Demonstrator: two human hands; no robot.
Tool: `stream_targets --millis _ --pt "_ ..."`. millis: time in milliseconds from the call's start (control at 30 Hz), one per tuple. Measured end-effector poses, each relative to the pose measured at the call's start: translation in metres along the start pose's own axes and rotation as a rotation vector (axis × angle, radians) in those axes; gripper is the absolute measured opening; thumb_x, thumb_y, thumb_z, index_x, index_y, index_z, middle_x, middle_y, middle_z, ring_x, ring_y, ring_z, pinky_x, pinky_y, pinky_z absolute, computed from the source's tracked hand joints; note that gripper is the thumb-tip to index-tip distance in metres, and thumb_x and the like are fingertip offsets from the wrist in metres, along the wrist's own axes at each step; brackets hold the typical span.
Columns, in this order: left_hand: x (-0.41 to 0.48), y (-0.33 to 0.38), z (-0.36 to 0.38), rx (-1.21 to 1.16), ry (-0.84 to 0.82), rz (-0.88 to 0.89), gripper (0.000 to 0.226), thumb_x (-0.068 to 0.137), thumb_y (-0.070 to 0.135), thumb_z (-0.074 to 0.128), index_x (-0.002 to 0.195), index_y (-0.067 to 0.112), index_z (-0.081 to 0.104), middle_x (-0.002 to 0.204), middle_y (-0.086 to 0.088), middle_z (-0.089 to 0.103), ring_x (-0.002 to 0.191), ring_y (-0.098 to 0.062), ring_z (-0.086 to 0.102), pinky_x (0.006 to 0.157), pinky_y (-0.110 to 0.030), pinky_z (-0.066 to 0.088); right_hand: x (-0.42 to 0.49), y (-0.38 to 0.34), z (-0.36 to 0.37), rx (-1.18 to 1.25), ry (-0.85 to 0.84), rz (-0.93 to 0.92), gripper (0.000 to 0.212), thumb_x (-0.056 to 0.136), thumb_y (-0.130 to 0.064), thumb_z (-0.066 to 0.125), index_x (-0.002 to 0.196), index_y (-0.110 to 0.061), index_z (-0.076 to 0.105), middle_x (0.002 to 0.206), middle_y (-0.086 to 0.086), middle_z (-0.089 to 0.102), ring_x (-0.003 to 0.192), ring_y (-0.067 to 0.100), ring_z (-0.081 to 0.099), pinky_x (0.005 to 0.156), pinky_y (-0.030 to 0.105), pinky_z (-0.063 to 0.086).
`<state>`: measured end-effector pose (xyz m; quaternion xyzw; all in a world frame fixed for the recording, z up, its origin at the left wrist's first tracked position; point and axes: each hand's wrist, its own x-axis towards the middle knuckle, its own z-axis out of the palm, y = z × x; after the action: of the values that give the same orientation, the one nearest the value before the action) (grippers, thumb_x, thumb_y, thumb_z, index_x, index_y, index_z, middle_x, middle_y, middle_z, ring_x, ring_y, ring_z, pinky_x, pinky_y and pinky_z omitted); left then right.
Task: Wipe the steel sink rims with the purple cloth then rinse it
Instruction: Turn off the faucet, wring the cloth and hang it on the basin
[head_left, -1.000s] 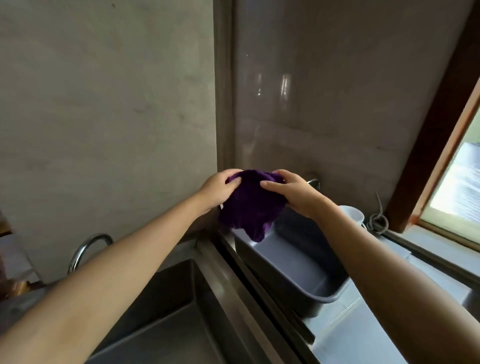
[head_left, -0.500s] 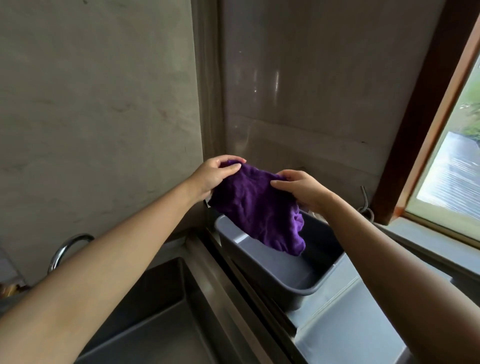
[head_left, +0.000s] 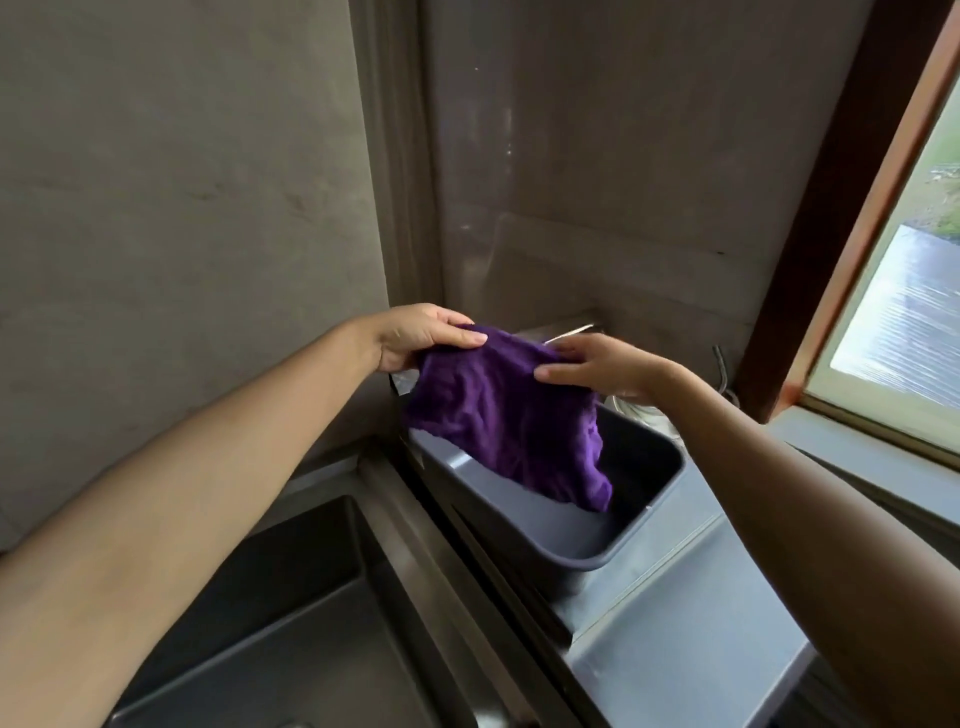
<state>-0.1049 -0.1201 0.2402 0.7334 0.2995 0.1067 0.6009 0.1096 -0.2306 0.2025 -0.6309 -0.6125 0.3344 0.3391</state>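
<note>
Both hands hold the cloth (head_left: 498, 415) up in the air, spread between them like a small banner. The left hand (head_left: 415, 338) has its grip closed on the upper left corner, thumb on the near side and fingers folded over the edge. The right hand (head_left: 602, 366) pinches the upper right edge between thumb and fingers, so this grip is closed on the fabric as well. Holding two corners apart lets the cloth hang open. That probably serves to shake it flat and pick a face or a fold before it is put to work.

The cloth hangs over the grey tub (head_left: 587, 564), and its lowest corner dangles into the tub's mouth. Whether it touches the inside I cannot tell. Keeping it there seems sensible, as any drips would land in the tub and not on the worktop (head_left: 675, 623) below.

The tub stands just right of the sink (head_left: 291, 597), close against its steel rim (head_left: 447, 582). The cloth is well clear of that rim, so wiping looks not yet begun. I judge the next move to be gathering the cloth into one hand and bringing it down onto the steel.
</note>
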Motion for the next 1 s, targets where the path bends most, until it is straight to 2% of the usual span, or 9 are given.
stream_targets --millis 100,200,300,433,533,700,800,900,1000 --pt "0.013 -0.001 -0.005 0.011 0.01 0.008 0.011 0.086 0.012 0.061 0.095 0.014 0.067 0.087 -0.007 0.068 0.077 -0.019 0.066 0.076 -0.034 0.057 -0.005 0.023 0.001 -0.382 -0.171 0.148 0.042 0.081 -0.045 0.066 0.105 -0.01 0.067 0.102 0.006 0.071 0.093 0.021 0.067 0.088 0.032 0.052" --pt "0.023 -0.004 -0.014 0.041 0.04 0.017 0.014 0.086 0.011 0.062 0.097 0.016 0.068 0.096 -0.01 0.066 0.085 -0.025 0.063 0.087 -0.043 0.05 -0.012 0.039 0.004 -0.574 -0.183 0.218 0.027 0.088 -0.041 0.059 0.073 -0.018 0.064 0.076 -0.001 0.063 0.069 0.012 0.056 0.07 0.024 0.044" --pt "0.032 -0.011 -0.025 0.052 0.034 0.01 0.02 0.086 0.009 0.061 0.104 0.017 0.067 0.103 -0.01 0.067 0.089 -0.023 0.065 0.084 -0.036 0.054 -0.012 0.056 -0.002 -0.232 -0.152 0.262 0.018 0.09 -0.029 0.059 0.073 -0.024 0.063 0.075 -0.007 0.062 0.075 0.008 0.06 0.068 0.014 0.049" --pt "0.045 -0.025 -0.044 -0.012 0.064 0.013 0.022 0.084 0.006 0.062 0.101 0.019 0.07 0.106 -0.009 0.068 0.092 -0.021 0.065 0.078 -0.029 0.056 -0.01 0.071 -0.014 0.06 -0.127 0.276 0.015 0.088 -0.02 0.062 0.097 -0.009 0.064 0.095 0.002 0.061 0.087 0.015 0.062 0.072 0.024 0.053" --pt "0.05 -0.034 -0.054 -0.059 0.06 0.003 0.022 0.085 0.003 0.06 0.098 0.016 0.071 0.095 -0.005 0.072 0.085 -0.017 0.068 0.069 -0.023 0.057 -0.007 0.074 -0.021 0.21 -0.159 0.264 0.006 0.087 -0.01 0.061 0.091 -0.012 0.065 0.096 0.003 0.064 0.091 0.02 0.065 0.073 0.026 0.057" --pt "0.052 -0.046 -0.061 0.027 0.067 -0.015 0.024 0.079 0.013 0.065 0.102 0.018 0.069 0.095 -0.001 0.072 0.089 -0.013 0.067 0.069 -0.025 0.054 0.003 0.077 -0.025 0.168 -0.173 0.302 0.012 0.087 -0.003 0.059 0.085 -0.011 0.068 0.09 0.007 0.066 0.083 0.02 0.066 0.068 0.022 0.058" --pt "0.057 -0.063 -0.065 -0.134 0.119 0.018 0.03 0.067 0.023 0.069 0.096 0.017 0.071 0.093 -0.001 0.073 0.093 -0.016 0.065 0.078 -0.029 0.053 0.01 0.081 -0.027 0.297 -0.119 0.267 0.005 0.082 -0.009 0.063 0.079 -0.01 0.067 0.085 0.009 0.064 0.074 0.017 0.065 0.065 0.022 0.055" --pt "0.062 -0.077 -0.066 -0.349 0.17 0.074 0.025 0.074 0.022 0.064 0.096 0.012 0.068 0.086 -0.002 0.075 0.085 -0.015 0.068 0.077 -0.028 0.057 0.014 0.084 -0.033 0.442 -0.018 0.266 0.008 0.077 -0.02 0.067 0.077 -0.011 0.067 0.08 0.009 0.063 0.069 0.015 0.061 0.062 0.025 0.051" --pt "0.066 -0.084 -0.064 -0.349 0.231 0.091 0.013 0.084 0.011 0.062 0.088 0.017 0.073 0.08 0.001 0.075 0.079 -0.012 0.068 0.071 -0.023 0.056 0.018 0.08 -0.033 0.145 0.087 0.334 0.013 0.084 -0.024 0.066 0.082 -0.011 0.068 0.082 0.008 0.064 0.071 0.013 0.062 0.067 0.026 0.053"
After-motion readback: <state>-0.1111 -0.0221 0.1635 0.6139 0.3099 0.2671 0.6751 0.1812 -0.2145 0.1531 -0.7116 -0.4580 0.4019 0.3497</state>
